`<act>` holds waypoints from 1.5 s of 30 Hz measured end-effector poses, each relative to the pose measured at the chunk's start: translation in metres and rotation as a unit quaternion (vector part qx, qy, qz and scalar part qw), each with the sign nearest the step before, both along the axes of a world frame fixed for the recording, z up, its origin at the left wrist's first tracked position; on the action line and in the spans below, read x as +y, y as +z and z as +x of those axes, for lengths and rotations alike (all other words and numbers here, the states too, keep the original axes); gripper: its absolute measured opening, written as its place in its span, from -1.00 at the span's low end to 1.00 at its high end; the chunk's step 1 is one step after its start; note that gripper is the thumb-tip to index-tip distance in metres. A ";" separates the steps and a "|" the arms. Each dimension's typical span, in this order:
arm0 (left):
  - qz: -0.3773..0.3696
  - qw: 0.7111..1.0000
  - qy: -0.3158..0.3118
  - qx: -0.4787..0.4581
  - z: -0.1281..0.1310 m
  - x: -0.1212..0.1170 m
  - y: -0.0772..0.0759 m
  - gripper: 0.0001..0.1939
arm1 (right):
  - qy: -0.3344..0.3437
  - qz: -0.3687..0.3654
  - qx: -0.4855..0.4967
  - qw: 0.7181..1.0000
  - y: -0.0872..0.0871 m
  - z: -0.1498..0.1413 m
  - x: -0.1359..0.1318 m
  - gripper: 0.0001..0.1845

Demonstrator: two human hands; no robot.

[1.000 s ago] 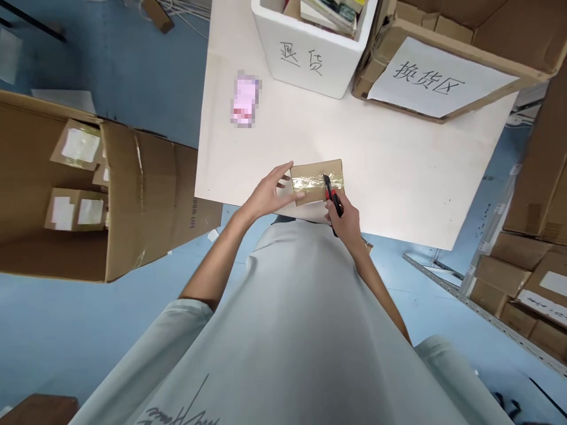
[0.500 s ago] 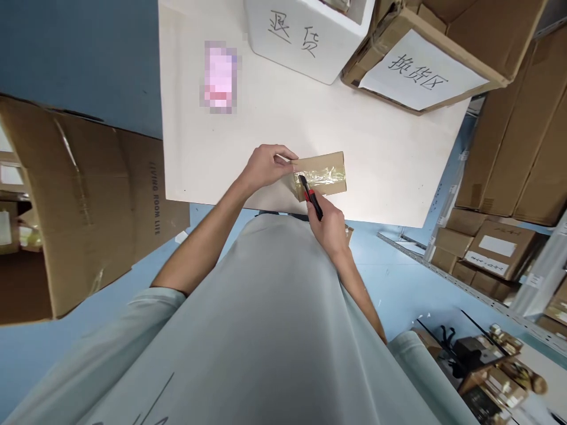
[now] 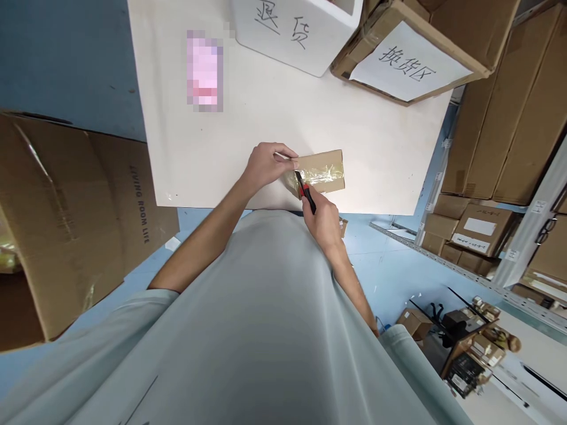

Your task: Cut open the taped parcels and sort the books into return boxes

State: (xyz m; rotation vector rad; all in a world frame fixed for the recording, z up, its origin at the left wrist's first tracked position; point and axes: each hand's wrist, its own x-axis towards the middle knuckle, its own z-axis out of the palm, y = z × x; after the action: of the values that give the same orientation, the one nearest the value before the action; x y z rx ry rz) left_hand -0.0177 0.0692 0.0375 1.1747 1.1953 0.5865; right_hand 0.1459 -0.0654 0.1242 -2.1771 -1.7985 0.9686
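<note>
A small brown cardboard box (image 3: 325, 162) with shiny clear tape across its top lies near the front edge of the white table (image 3: 248, 112). My left hand (image 3: 268, 163) grips the box's left end between thumb and fingers. In my right hand (image 3: 324, 218) is a red and black utility knife (image 3: 306, 195), its tip at the taped left end of the box, close to my left fingertips. Whether the blade has entered the tape is too small to tell.
At the table's back stand a white foam box (image 3: 296, 35) and an open carton (image 3: 407, 65) with a handwritten label. A blurred pink item (image 3: 204, 71) lies at the back left. A large carton (image 3: 88, 218) stands on the left, shelves of boxes (image 3: 478, 227) on the right.
The knife tip has shifted slightly left and up along the tape, towards the box's left end. My left hand keeps its hold. The whole view has turned a little.
</note>
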 end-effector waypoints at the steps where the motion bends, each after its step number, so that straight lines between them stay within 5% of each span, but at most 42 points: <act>1: 0.001 1.000 0.001 0.001 0.000 0.000 0.001 -0.82 | 0.001 -0.001 -0.003 1.000 0.000 -0.001 0.001 -0.51; 12: 0.004 0.999 0.023 0.030 0.006 -0.011 0.001 -0.81 | 0.018 -0.054 -0.058 0.997 0.002 -0.011 -0.001 -0.50; 21: 0.018 0.998 0.043 0.039 0.013 -0.020 -0.001 -0.80 | 0.064 -0.188 -0.141 0.970 0.027 -0.015 -0.022 -0.51; 27: 0.037 0.997 0.042 0.055 0.010 -0.019 -0.004 -0.75 | 0.018 -0.081 -0.077 0.994 0.043 0.018 -0.041 -0.50; 32: 0.103 0.986 0.019 0.131 0.016 -0.025 0.007 -0.67 | -0.089 0.008 -0.024 0.996 0.034 0.074 -0.036 -0.51; 38: 0.252 0.944 -0.089 0.191 0.077 -0.051 0.030 -0.63 | -0.098 0.019 0.011 0.995 0.019 0.116 -0.024 -0.53; 41: 0.260 0.937 -0.156 0.173 0.104 -0.058 0.026 -0.62 | -0.078 0.018 0.018 0.997 0.014 0.124 -0.018 -0.52; 45: 0.254 0.939 -0.149 0.179 0.114 -0.064 0.012 -0.58 | -0.046 0.020 0.028 0.998 0.003 0.129 -0.007 -0.52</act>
State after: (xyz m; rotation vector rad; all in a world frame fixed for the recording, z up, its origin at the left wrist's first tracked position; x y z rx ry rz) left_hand 0.0967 0.0055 0.0498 1.9313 1.1627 0.4720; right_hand 0.2747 -0.0722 0.1271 -2.1659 -1.6616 0.9556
